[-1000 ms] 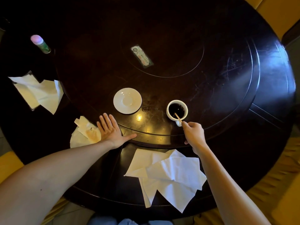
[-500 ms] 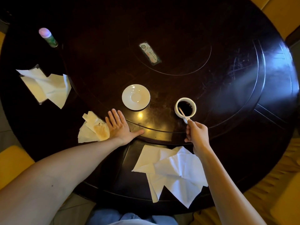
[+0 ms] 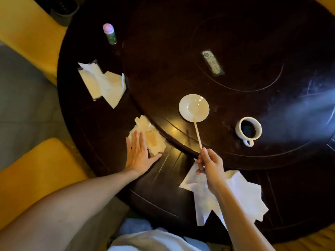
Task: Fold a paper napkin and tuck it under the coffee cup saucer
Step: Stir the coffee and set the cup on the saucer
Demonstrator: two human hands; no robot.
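Observation:
A white saucer (image 3: 194, 108) lies empty on the dark round table (image 3: 235, 42). To its right stands a white cup (image 3: 248, 129) of black coffee, handle toward me. My right hand (image 3: 210, 164) pinches a thin wooden stir stick (image 3: 197, 134) whose far tip reaches the saucer's near rim. Under that wrist lies a pile of white paper napkins (image 3: 244, 194), unfolded. My left hand (image 3: 138, 153) rests flat, fingers spread, on the table edge, its fingertips on a crumpled stained napkin (image 3: 150, 140).
More white napkins (image 3: 103, 84) lie in a holder at the left. A small green bottle with a pink cap (image 3: 109, 34) stands behind them. A label card (image 3: 213, 63) lies on the turntable's centre. Yellow seats surround the table.
My right hand lifted the stir stick out of the cup and swung it left to the saucer. My left hand slid left onto the stained napkin. The view shifted left.

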